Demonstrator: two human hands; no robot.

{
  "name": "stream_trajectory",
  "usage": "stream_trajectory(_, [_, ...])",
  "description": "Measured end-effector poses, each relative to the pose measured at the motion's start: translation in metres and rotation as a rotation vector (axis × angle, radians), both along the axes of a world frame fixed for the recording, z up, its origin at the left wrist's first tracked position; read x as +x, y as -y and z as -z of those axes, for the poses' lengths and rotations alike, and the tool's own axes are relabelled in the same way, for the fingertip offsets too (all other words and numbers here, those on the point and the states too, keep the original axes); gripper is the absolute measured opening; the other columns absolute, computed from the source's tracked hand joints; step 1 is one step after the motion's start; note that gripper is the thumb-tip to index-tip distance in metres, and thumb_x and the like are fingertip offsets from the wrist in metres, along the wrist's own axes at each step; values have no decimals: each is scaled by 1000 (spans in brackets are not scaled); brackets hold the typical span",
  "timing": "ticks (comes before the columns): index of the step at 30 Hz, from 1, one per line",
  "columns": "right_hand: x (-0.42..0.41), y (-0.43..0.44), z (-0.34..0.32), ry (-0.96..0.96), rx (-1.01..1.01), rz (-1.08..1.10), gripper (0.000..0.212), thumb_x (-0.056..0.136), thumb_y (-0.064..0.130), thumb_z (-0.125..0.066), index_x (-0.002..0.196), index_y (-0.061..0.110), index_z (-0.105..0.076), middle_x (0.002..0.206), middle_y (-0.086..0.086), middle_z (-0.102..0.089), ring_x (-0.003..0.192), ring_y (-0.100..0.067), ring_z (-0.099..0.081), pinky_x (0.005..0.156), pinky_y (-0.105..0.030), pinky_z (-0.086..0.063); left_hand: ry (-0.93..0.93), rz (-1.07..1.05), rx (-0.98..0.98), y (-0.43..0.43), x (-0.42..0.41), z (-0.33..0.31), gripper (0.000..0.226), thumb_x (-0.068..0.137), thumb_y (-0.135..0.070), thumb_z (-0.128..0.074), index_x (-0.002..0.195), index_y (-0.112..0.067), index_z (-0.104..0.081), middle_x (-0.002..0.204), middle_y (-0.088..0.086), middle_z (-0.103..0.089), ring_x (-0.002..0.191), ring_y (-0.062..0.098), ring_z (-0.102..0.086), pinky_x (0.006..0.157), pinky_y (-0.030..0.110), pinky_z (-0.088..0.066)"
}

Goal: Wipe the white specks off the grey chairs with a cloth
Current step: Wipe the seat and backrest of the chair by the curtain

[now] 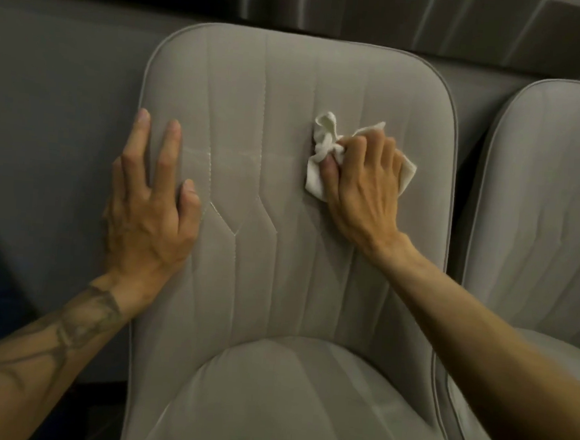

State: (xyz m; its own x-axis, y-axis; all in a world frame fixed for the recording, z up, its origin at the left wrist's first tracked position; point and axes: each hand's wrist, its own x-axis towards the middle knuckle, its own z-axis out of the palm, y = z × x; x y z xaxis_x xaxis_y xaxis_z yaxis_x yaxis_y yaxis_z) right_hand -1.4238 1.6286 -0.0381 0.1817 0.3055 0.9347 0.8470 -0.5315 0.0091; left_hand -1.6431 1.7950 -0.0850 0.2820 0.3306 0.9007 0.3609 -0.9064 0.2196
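Observation:
A grey upholstered chair (278, 270) with stitched seams fills the middle of the head view, its backrest facing me. My right hand (363, 187) grips a crumpled white cloth (323, 143) and presses it against the right part of the backrest. My left hand (152, 206) lies flat, fingers straight, on the backrest's left edge. A faint whitish streak (228, 155) runs across the backrest between my hands. The chair's seat (286, 401) curves out below.
A second grey chair (550, 210) stands close on the right, nearly touching the first. Behind both runs a grey wall or panel (55, 117), with a dark band and a curtain-like surface (433, 13) above. The lower left is dark.

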Motion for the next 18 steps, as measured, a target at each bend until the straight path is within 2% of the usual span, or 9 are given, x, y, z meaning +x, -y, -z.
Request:
stream_trajectory(3, [-11,8,28,56,-156,-33,27,101,40,-47,101,14,-53,100,-11,-51,86,-28,-44,78,-41,-35,-2,9,-16,2,-1,-1,63,102,-22,-47,163,-18,-30,170,18,-22,145,41,-37,106,58,-44])
stream_trajectory(5, [-2,16,14,135,-273,-75,30,103,41,-43,101,13,-54,101,-12,-52,87,-29,-45,78,-42,-33,-7,10,-22,3,-3,-2,63,102,-22,-46,163,-17,-30,170,18,-22,146,41,-37,106,59,-45])
stream_trajectory(8, [14,11,-22,139,-230,-23,33,104,46,-37,99,15,-46,104,-13,-49,89,-28,-42,78,-41,-33,-6,1,-12,3,-2,-2,63,103,-22,-47,163,-17,-30,170,19,-22,146,41,-37,105,59,-46])
stream_trajectory(11, [3,10,0,47,-140,7,30,103,45,-40,100,16,-47,103,-12,-48,89,-26,-41,79,-40,-31,1,7,-7,2,-1,0,63,103,-24,-46,163,-19,-29,170,18,-22,145,39,-37,105,56,-46])
stream_trajectory(15, [-13,29,46,88,-393,-92,30,103,38,-44,99,10,-55,100,-15,-53,88,-30,-47,80,-42,-32,7,7,1,-1,-1,0,63,104,-24,-46,164,-19,-28,170,18,-22,146,38,-37,108,53,-44])
stream_trajectory(16, [-10,28,37,100,-418,-94,30,103,38,-44,100,10,-54,102,-16,-53,89,-31,-47,80,-42,-32,11,9,3,-1,-1,0,63,103,-23,-46,163,-19,-29,170,18,-22,145,38,-38,108,53,-44])
stream_trajectory(18, [1,17,10,108,-320,-63,27,104,40,-41,100,13,-48,104,-17,-52,89,-30,-46,79,-42,-32,21,14,8,0,0,0,63,103,-22,-47,163,-20,-29,170,18,-23,145,38,-39,107,54,-45])
